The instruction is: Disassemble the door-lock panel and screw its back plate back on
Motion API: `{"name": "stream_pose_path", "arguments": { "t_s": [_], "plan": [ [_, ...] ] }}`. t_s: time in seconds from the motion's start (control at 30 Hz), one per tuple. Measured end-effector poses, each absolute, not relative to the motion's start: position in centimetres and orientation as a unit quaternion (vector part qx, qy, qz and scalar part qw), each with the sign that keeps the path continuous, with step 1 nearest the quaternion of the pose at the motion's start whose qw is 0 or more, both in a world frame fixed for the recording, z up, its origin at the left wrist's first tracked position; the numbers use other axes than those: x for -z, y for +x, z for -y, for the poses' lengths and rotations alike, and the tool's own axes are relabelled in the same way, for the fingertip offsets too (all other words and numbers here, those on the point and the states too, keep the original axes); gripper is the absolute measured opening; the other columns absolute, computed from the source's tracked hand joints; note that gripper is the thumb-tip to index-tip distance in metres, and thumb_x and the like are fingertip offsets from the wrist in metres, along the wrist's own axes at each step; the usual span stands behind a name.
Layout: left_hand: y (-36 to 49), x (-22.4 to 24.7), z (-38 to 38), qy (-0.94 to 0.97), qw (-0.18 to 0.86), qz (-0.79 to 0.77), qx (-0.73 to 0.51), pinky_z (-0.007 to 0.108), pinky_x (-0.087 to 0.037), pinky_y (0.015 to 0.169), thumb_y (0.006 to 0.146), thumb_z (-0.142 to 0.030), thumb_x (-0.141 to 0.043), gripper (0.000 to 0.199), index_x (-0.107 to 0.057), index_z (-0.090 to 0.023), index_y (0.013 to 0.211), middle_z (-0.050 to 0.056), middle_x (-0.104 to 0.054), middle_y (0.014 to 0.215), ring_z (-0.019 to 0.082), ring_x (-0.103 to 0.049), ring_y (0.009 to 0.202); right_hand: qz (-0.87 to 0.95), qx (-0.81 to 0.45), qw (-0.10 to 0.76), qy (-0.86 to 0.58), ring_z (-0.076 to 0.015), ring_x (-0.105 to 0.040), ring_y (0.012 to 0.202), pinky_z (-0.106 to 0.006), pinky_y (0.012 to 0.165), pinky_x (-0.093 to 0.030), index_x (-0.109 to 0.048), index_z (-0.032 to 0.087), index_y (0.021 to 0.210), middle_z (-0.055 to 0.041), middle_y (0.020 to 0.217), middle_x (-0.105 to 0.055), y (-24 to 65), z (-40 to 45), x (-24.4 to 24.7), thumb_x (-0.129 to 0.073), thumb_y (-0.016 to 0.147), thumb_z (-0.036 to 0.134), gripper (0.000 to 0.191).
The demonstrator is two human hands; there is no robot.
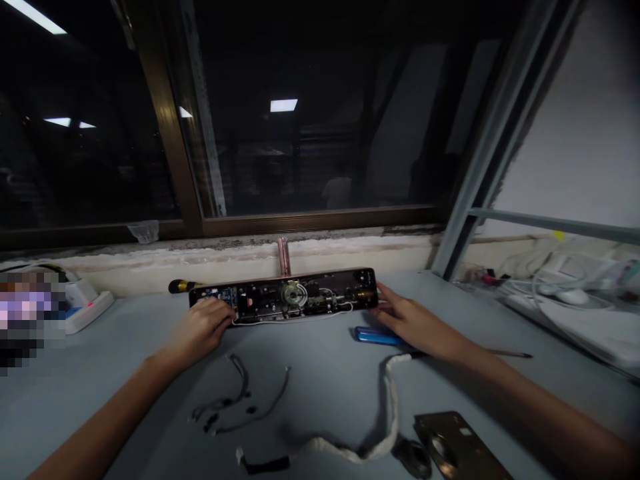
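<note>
A long black housing [270, 303], which looks like an opened door lock, lies across the table with its inside facing me. It shows a blue circuit board, a round part in the middle and thin white wires. My left hand [203, 327] is closed over its left end, fingers curled at the circuit board; the fingertips are partly hidden. At the right end, my right hand [407, 320] grips the housing's edge between thumb and fingers. A copper-coloured handle [284, 257] sticks up behind the housing. Below my right hand lies a blue handled object [377, 336], partly covered.
Loose dark cables [243, 380] and a white-wrapped cable [395, 407] lie in front. A metal plate [457, 443] is at front right. A black-and-yellow handle [181, 286] pokes out behind. A power strip [90, 313] stands left; a metal frame post [460, 233] rises right.
</note>
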State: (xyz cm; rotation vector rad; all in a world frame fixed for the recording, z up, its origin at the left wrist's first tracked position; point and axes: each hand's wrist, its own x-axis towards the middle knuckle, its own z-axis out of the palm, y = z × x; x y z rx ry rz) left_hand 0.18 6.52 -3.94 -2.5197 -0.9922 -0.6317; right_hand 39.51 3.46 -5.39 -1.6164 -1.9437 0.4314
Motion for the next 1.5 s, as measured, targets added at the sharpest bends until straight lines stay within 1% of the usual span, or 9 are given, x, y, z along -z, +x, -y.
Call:
{"name": "stream_pose_path", "arguments": {
  "t_s": [0.2, 0.33, 0.53, 0.77, 0.9, 0.97, 1.1, 1.23, 1.5],
  "plan": [
    [0.24, 3.74, -6.35, -0.893, 0.181, 0.344, 0.226, 0.03, -0.045, 0.07, 0.091, -0.022, -0.039, 0.026, -0.062, -0.017, 0.08, 0.005, -0.067, 0.078, 0.019, -0.06, 0.075, 0.727, -0.158, 0.28, -0.607, -0.0241, -0.065, 0.091, -0.038, 0.084, -0.047, -0.034, 0.016, 0.137, -0.0086, 0.098, -0.07, 39.5, -3.46, 5.35, -0.04, 0.081, 0.034, 0.058],
    [0.4, 3.63, -6.22, -0.896, 0.192, 0.337, 0.216, 0.029, -0.044, 0.068, 0.091, -0.02, -0.039, 0.025, -0.061, -0.017, 0.081, 0.005, -0.067, 0.079, 0.018, -0.06, 0.074, 0.729, -0.153, 0.279, -0.606, -0.0237, -0.065, 0.092, -0.038, 0.085, -0.047, -0.031, 0.014, 0.138, -0.0099, 0.1, -0.069, 39.52, -3.56, 5.52, -0.039, 0.082, 0.033, 0.06],
    [0.5, 3.48, -6.09, -0.895, 0.217, 0.344, 0.185, 0.03, -0.043, 0.068, 0.09, -0.018, -0.039, 0.023, -0.061, -0.017, 0.081, 0.004, -0.067, 0.077, 0.018, -0.059, 0.073, 0.733, -0.158, 0.29, -0.594, -0.0231, -0.064, 0.092, -0.038, 0.086, -0.046, -0.032, 0.017, 0.137, -0.0085, 0.101, -0.069, 39.67, -3.69, 5.67, -0.04, 0.082, 0.034, 0.058],
    [0.79, 3.51, -5.82, -0.892, 0.234, 0.338, 0.188, 0.031, -0.043, 0.066, 0.09, -0.017, -0.04, 0.021, -0.06, -0.017, 0.082, 0.005, -0.066, 0.077, 0.019, -0.059, 0.073, 0.733, -0.161, 0.285, -0.596, -0.0239, -0.063, 0.095, -0.039, 0.087, -0.046, -0.028, 0.016, 0.14, -0.0092, 0.105, -0.067, 39.81, -3.75, 5.78, -0.04, 0.083, 0.036, 0.062],
    [0.81, 3.56, -5.81, -0.896, 0.213, 0.347, 0.179, 0.033, -0.043, 0.069, 0.09, -0.02, -0.04, 0.022, -0.062, -0.017, 0.084, 0.005, -0.068, 0.08, 0.02, -0.06, 0.077, 0.736, -0.16, 0.285, -0.593, -0.0232, -0.064, 0.094, -0.039, 0.087, -0.047, -0.025, 0.015, 0.14, -0.0095, 0.105, -0.068, 39.82, -3.81, 5.85, -0.04, 0.082, 0.035, 0.063],
    [0.79, 3.61, -5.96, -0.893, 0.18, 0.364, 0.195, 0.033, -0.044, 0.072, 0.089, -0.021, -0.042, 0.021, -0.063, -0.019, 0.084, 0.005, -0.069, 0.082, 0.02, -0.061, 0.08, 0.736, -0.16, 0.286, -0.593, -0.0232, -0.064, 0.094, -0.039, 0.086, -0.048, -0.025, 0.015, 0.14, -0.0097, 0.104, -0.068, 39.79, -3.83, 5.86, -0.04, 0.082, 0.034, 0.062],
    [0.92, 3.55, -6.35, -0.873, 0.124, 0.411, 0.233, 0.03, -0.045, 0.071, 0.083, -0.019, -0.05, 0.014, -0.063, -0.02, 0.078, 0.002, -0.07, 0.078, 0.018, -0.062, 0.076, 0.739, -0.148, 0.286, -0.592, -0.0231, -0.065, 0.094, -0.038, 0.086, -0.048, -0.027, 0.016, 0.139, -0.0093, 0.103, -0.068, 39.71, -3.77, 5.83, -0.039, 0.082, 0.034, 0.061],
    [1.13, 3.51, -6.37, -0.862, 0.123, 0.432, 0.235, 0.029, -0.045, 0.07, 0.08, -0.018, -0.051, 0.013, -0.063, -0.021, 0.075, 0.0, -0.07, 0.074, 0.017, -0.062, 0.075, 0.736, -0.15, 0.279, -0.598, -0.0228, -0.064, 0.095, -0.037, 0.087, -0.047, -0.029, 0.016, 0.138, -0.0092, 0.104, -0.068, 39.6, -3.6, 5.69, -0.038, 0.083, 0.034, 0.059],
    [0.91, 3.79, -6.0, -0.86, 0.143, 0.435, 0.225, 0.033, -0.044, 0.069, 0.081, -0.021, -0.052, 0.013, -0.064, -0.02, 0.076, 0.003, -0.07, 0.075, 0.021, -0.062, 0.077, 0.734, -0.15, 0.28, -0.6, -0.0235, -0.064, 0.093, -0.039, 0.086, -0.047, -0.034, 0.018, 0.136, -0.0077, 0.101, -0.069, 39.47, -3.47, 5.47, -0.039, 0.083, 0.034, 0.056]
  ]
}}
